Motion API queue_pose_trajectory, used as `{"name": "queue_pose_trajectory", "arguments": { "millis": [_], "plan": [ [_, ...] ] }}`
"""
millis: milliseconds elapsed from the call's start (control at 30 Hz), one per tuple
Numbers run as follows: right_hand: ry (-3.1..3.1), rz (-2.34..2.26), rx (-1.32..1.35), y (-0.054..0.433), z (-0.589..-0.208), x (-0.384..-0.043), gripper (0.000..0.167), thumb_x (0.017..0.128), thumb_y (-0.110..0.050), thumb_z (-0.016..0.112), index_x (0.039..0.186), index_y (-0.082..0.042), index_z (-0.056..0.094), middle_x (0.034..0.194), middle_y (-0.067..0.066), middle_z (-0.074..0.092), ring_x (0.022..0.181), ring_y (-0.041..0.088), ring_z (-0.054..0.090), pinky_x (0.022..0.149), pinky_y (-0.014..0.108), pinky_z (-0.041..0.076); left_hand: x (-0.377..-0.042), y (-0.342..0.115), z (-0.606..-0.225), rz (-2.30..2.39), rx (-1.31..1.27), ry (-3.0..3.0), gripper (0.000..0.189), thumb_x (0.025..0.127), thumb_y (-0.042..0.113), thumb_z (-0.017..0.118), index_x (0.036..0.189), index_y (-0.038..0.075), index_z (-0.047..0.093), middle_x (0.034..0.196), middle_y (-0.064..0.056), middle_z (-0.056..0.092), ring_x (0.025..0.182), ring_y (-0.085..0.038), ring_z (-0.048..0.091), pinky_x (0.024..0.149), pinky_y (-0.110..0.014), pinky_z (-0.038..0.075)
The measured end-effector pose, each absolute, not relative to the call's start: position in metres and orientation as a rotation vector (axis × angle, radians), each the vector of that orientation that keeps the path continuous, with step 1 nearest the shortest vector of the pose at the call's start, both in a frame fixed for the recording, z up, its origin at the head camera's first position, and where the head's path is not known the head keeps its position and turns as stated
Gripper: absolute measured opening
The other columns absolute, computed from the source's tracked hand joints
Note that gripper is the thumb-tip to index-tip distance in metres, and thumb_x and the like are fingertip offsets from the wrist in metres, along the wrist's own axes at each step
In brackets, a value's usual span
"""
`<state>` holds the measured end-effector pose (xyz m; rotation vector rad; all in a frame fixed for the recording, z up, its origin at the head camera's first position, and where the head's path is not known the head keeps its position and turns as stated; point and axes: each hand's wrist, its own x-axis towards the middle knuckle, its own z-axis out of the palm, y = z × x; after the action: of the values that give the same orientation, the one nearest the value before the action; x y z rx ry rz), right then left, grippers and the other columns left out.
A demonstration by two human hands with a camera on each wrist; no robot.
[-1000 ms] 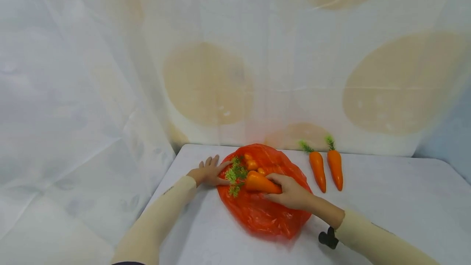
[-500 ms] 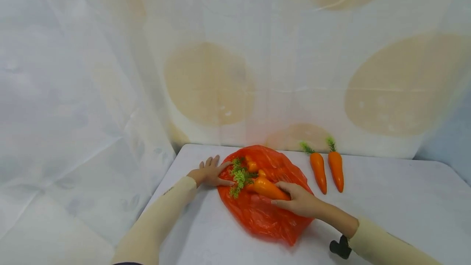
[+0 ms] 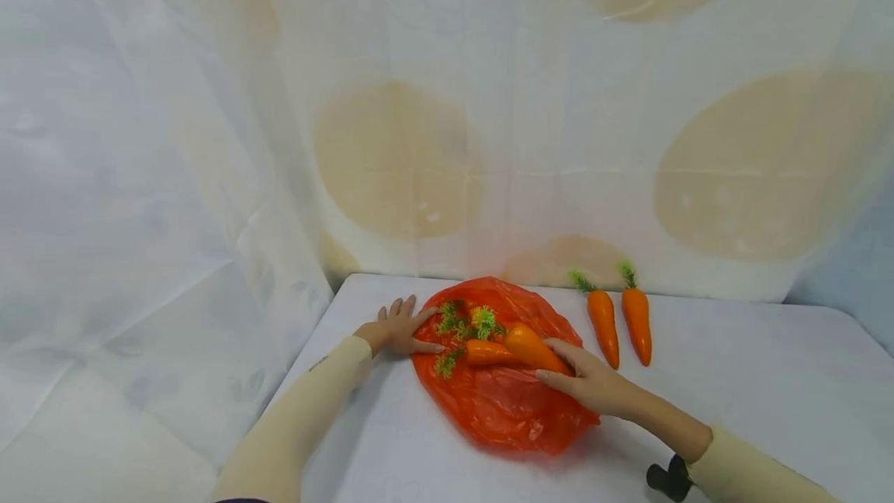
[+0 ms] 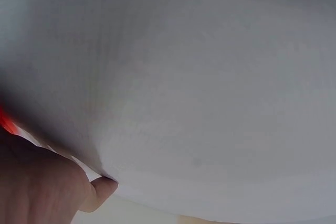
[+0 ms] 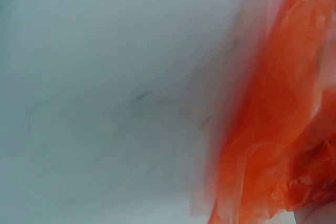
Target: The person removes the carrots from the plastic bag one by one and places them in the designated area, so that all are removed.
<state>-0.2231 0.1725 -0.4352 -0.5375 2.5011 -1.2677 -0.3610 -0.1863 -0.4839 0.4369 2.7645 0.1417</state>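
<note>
My right hand (image 3: 594, 385) grips the pointed end of an orange carrot (image 3: 529, 346) over a red plastic bag (image 3: 513, 414). Its leafy green top (image 3: 485, 322) points up and to the left. A second carrot (image 3: 485, 353) lies beside it, its tip overlapped by the held one; more green tops show at the bag's left side. Against the bag's left edge, my left hand (image 3: 400, 331) rests with fingers spread on the white table. The left wrist view catches part of that hand (image 4: 42, 190); crumpled bag plastic (image 5: 262, 135) fills the right side of the right wrist view.
Two carrots (image 3: 604, 326) (image 3: 636, 324) lie side by side right of the bag, green tops towards the back. A white curtain (image 3: 559, 138) with tan patches hangs behind the table (image 3: 740, 379). A black wrist device (image 3: 670, 478) sits under my right forearm.
My right hand has drawn the gripped carrot to the right across the bag. A second carrot has come into view beneath it. My left hand has stayed in place.
</note>
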Motion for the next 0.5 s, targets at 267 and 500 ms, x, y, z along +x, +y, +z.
{"name": "queue_pose_trajectory", "arguments": {
  "millis": [267,500],
  "plan": [
    [2.513,-1.279,-0.542,0.182,-0.439,-0.221,0.055,0.096,-0.042,0.062,0.143,-0.016,0.048,0.126,0.005,0.060,0.110,0.023,0.055,0.095,0.040,0.054,-0.360,-0.187,-0.486,0.149,0.436,2.752,0.094,0.078,0.082,0.053,0.156,0.043,0.018,0.167,-0.013,0.001,0.152,-0.041,0.004,0.119,-0.064,0.008],
    [2.488,-1.245,-0.597,0.191,-0.439,-0.224,0.044,0.093,-0.036,0.069,0.130,-0.015,0.059,0.112,0.003,0.064,0.094,0.019,0.058,0.082,0.024,0.055,-0.360,-0.188,-0.483,0.158,0.441,2.750,0.096,0.078,0.083,0.052,0.157,0.042,0.017,0.168,-0.011,-0.002,0.153,-0.040,0.000,0.119,-0.064,0.005]
  ]
}}
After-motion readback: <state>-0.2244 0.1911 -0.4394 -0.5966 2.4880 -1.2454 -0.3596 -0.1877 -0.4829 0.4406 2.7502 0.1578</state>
